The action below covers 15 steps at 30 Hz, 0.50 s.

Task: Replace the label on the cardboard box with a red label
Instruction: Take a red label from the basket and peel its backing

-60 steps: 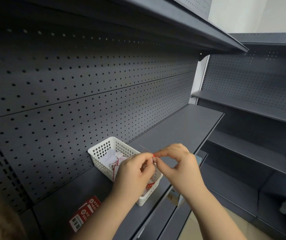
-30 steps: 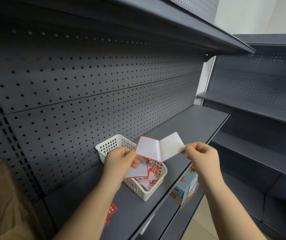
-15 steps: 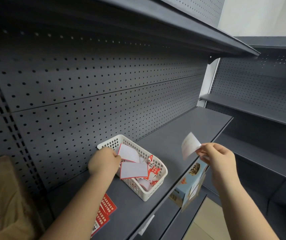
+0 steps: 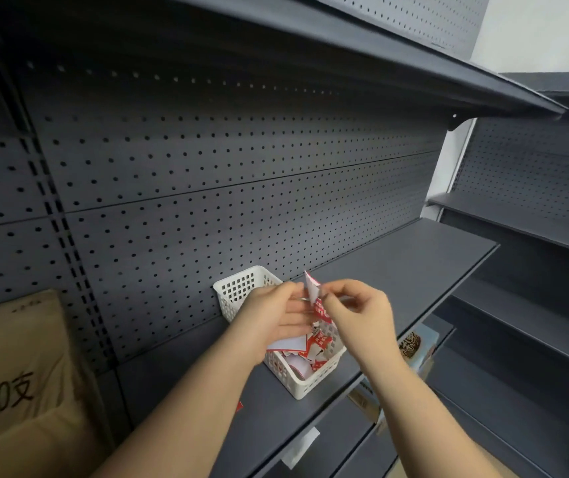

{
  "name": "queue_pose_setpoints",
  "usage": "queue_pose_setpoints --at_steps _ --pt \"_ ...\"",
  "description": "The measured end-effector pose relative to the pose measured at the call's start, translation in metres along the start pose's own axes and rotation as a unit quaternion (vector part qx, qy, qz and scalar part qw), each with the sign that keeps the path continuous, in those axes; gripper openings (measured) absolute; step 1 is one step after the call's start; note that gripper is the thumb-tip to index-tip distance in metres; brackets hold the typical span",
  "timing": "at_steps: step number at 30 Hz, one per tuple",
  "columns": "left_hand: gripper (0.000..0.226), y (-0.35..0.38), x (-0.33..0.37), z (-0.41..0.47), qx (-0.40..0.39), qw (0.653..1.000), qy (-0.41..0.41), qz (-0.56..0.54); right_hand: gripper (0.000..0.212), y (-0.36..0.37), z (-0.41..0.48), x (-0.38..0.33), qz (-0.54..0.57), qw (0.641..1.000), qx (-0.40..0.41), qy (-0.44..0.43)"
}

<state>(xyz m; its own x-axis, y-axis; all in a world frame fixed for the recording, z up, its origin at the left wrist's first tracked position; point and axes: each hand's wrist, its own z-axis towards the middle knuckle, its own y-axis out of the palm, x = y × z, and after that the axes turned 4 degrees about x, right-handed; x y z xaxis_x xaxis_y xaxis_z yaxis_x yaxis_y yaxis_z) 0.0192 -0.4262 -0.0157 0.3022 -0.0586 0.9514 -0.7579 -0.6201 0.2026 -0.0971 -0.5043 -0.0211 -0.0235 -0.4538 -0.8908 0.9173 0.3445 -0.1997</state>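
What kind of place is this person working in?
Probably a shop or stockroom being set up. Dark metal shelves with a pegboard back stand mostly bare, a basket holds red labels, and a cardboard box sits at the left.

Two hands [image 4: 276,315] [image 4: 359,312], one white basket [image 4: 241,288], one cardboard box [image 4: 17,374]

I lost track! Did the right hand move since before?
Yes. The right hand came back left over the white basket, meeting the left hand.
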Motion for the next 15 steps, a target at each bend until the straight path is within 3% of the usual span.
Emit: queue_pose_setpoints --at_steps 3,6,11,15 --pt "0.036 0.0 -0.005 0.001 -0.012 0.998 -0.019 -0.058 0.021 0.005 -0.003 0.006 -0.04 0.995 -0.053 -0.074" --pt "0.044 0.0 -0.007 -0.002 -0.013 0.996 -0.029 -0.078 0.013 0.0 -0.004 0.014 -0.044 0.992 -0.081 -0.086" --pt "0.039 -0.002 -0.007 -0.006 -0.001 0.993 -0.021 -0.115 0.004 -0.019 0.007 0.023 0.041 0.998 0.042 0.036" --pt "0.044 -0.005 -0.008 -0.012 -0.006 0.99 -0.027 -0.142 0.013 -0.023 0.009 0.02 0.095 0.987 0.014 0.128"
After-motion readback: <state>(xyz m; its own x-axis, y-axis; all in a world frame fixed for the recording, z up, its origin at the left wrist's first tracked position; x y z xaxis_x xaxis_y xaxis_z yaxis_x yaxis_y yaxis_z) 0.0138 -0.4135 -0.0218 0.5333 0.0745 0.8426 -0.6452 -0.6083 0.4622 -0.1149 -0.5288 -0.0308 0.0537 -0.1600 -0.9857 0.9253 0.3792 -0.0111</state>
